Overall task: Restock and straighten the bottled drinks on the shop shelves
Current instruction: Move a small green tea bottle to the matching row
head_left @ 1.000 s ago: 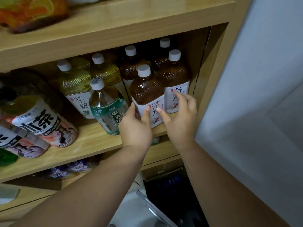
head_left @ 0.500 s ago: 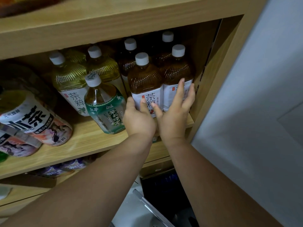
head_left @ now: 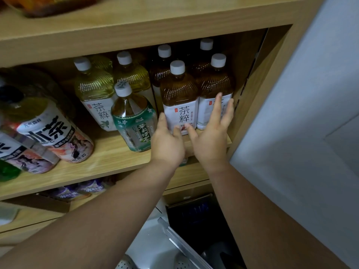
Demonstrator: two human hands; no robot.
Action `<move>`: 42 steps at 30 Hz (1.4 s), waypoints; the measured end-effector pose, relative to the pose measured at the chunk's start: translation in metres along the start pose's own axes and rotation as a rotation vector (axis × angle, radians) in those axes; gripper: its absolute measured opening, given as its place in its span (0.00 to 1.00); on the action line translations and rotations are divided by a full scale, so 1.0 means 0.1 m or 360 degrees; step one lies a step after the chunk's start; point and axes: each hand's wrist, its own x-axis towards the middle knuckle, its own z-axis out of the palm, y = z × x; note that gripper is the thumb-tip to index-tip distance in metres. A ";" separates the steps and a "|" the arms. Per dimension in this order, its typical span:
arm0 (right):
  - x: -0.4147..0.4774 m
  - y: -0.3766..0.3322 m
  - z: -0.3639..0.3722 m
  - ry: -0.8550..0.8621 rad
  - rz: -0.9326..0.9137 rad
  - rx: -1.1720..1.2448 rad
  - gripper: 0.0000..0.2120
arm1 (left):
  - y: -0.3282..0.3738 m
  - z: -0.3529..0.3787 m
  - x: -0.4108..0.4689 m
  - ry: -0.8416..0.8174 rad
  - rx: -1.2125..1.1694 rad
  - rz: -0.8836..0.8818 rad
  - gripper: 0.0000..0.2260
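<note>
**Brown tea bottles pushed back and squared up at the shelf's right end**

Head view, the only one: the two front brown bottles sit deeper and straighter on the shelf (head_left: 108,158) than a second ago, when the left one stood forward at the lip. The front-left brown bottle (head_left: 179,98) now shows its label square to the camera, and the front-right brown bottle (head_left: 214,88) stands touching it at its 3 o'clock, tight to the side panel. That pair looks about done; my guess is the green-labelled bottle (head_left: 134,121), standing forward and alone at 9 o'clock of them, wants attention next.

The left hand (head_left: 167,140) has loosened: fingers lightly curled, tips touching the lower left corner of the front-left bottle, gripping nothing. The right hand (head_left: 211,136) has risen and opened out, fingers spread flat against the front-right bottle's label, thumb reaching towards the left one. Both forearms stretch up from 6 o'clock.
</note>
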 end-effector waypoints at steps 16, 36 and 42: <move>-0.41 -0.52 0.25 -0.0723 -0.0143 0.0329 0.33 | -0.32 -1.24 -0.06 0.0163 0.0063 0.0172 0.28; -0.72 -0.84 0.41 -0.0505 0.0092 0.0446 0.29 | -0.56 -1.63 0.19 -0.0364 0.0063 0.0429 0.33; -1.17 -1.09 0.39 -0.0280 0.0216 0.0415 0.27 | -0.59 -1.88 0.10 -0.0655 -0.0056 0.0497 0.35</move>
